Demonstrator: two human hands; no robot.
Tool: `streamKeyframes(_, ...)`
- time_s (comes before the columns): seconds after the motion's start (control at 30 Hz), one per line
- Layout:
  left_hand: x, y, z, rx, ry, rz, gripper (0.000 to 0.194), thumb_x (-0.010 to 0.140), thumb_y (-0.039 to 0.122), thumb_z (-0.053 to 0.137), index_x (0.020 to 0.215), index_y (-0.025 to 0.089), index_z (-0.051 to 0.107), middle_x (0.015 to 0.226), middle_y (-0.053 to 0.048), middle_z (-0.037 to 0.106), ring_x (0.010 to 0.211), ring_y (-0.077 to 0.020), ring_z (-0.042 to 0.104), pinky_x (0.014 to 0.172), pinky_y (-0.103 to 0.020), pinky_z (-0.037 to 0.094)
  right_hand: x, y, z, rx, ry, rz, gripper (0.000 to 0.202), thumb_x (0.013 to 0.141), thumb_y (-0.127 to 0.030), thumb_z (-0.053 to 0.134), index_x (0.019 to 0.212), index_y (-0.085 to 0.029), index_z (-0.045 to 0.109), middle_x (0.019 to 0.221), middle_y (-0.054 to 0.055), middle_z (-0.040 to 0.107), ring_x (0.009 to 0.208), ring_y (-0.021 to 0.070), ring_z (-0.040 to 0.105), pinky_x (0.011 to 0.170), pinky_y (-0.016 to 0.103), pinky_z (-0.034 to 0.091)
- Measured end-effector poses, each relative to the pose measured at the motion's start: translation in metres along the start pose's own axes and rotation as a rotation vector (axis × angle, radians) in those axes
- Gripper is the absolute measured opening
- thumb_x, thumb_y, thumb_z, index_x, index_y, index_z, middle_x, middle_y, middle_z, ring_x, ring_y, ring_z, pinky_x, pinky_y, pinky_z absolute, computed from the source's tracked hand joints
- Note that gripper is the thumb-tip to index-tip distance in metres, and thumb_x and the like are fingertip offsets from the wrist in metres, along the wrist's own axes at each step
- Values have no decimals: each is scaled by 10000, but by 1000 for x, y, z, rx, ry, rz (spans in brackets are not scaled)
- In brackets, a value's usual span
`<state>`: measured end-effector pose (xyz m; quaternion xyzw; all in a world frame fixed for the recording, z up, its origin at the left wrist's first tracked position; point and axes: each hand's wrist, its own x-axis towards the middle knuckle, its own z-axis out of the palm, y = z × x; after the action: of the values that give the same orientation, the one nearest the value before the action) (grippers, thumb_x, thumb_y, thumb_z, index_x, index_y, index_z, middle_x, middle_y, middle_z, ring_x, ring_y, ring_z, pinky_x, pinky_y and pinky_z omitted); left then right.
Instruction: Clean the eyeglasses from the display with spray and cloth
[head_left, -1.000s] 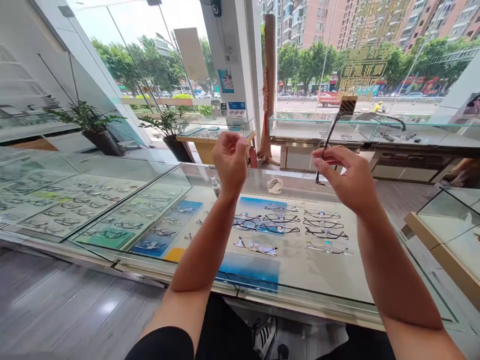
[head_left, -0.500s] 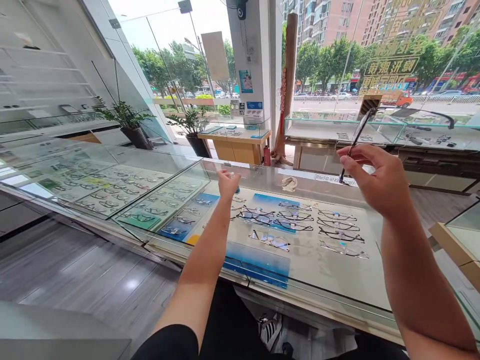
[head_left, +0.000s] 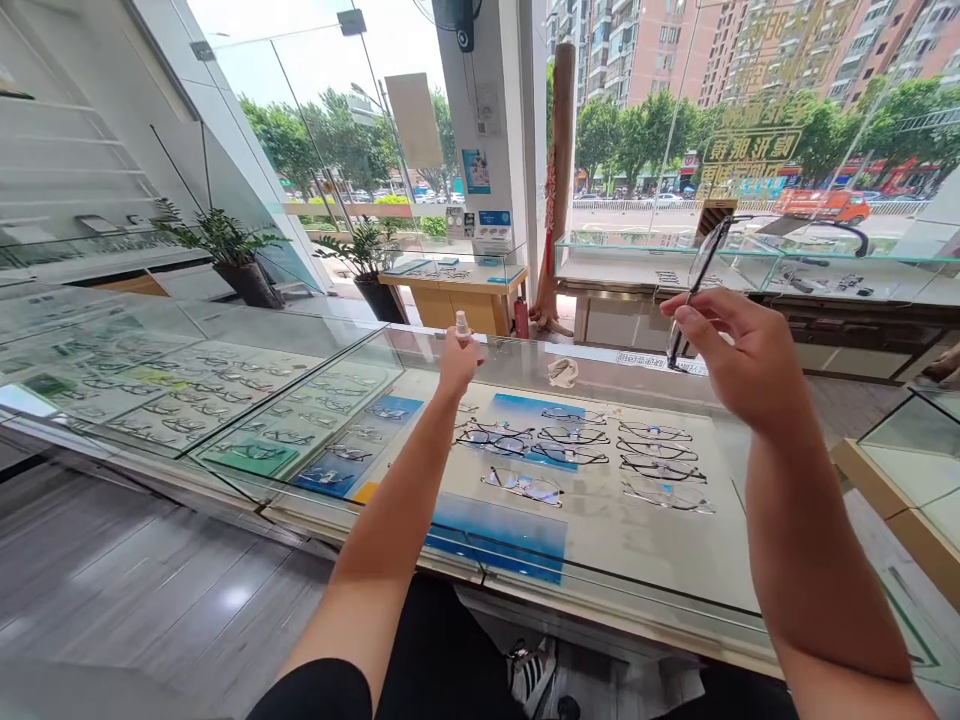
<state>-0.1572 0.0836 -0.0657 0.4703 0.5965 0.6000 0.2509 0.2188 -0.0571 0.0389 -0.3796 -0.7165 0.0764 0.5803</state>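
My left hand [head_left: 459, 362] is closed round a small spray bottle [head_left: 461, 324], whose clear-white nozzle top sticks up above the fingers over the glass counter [head_left: 420, 345]. Most of the bottle is hidden by the hand. On the right, my right hand [head_left: 739, 345] pinches a pair of dark-framed eyeglasses [head_left: 705, 262], held up sideways above the counter with one temple stretching out to the right. A crumpled cream cloth [head_left: 562, 372] lies on the counter top between the two hands.
Inside the counter lie rows of eyeglasses [head_left: 574, 437] and blue cards [head_left: 495, 530]. Another low display case [head_left: 450, 285] stands ahead near potted plants [head_left: 367, 260]. A glass case [head_left: 911, 460] with a wooden edge is at the right. A printed strip [head_left: 645, 359] lies along the counter's far edge.
My left hand has raised the spray bottle, so its nozzle now shows above the fingers. The view has shifted slightly; the right hand still holds the eyeglasses up.
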Motion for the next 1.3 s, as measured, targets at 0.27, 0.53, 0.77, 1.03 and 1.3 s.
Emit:
streamKeyframes(0.27, -69, 141, 65, -448, -636, 92, 707, 953, 884, 483, 823, 209, 651, 679, -49, 512, 605, -165, 558, 517, -311, 474, 6, 17, 12, 255, -104, 80, 217, 1043, -439, 693, 1012, -264, 817, 1092, 44, 833, 998, 216, 733, 971, 439, 576)
streamKeyframes(0.53, -89, 156, 72, -528, -922, 0, 828, 878, 1010, 356, 647, 238, 550, 550, -23, 380, 526, -171, 469, 436, -340, 441, 7, 17, 35, 403, -239, 134, 258, 1059, -442, 664, 985, -247, 815, 986, 42, 801, 991, 210, 717, 957, 417, 560)
streamKeyframes(0.77, -82, 138, 87, -479, -857, 31, 697, 919, 884, 430, 680, 240, 544, 589, -25, 474, 547, -153, 499, 526, -326, 478, 6, 21, 54, 501, -305, 199, 263, 1046, -447, 660, 959, -242, 800, 986, 39, 796, 948, 191, 703, 943, 403, 567)
streamKeyframes(1.03, -86, 128, 102, -328, -660, 77, 627, 978, 766, 504, 698, 210, 588, 637, -38, 577, 576, -133, 523, 564, -296, 450, 5, 24, 59, 554, -317, 244, 281, 1047, -482, 663, 969, -245, 790, 1018, 50, 787, 969, 194, 694, 936, 400, 554)
streamKeyframes(1.3, -87, 125, 103, -310, -678, 171, 597, 1006, 724, 470, 714, 213, 572, 634, -35, 576, 588, -139, 507, 584, -313, 429, 5, 23, 59, 576, -354, 256, 303, 1040, -518, 673, 972, -248, 795, 1030, 52, 792, 991, 203, 705, 968, 410, 557)
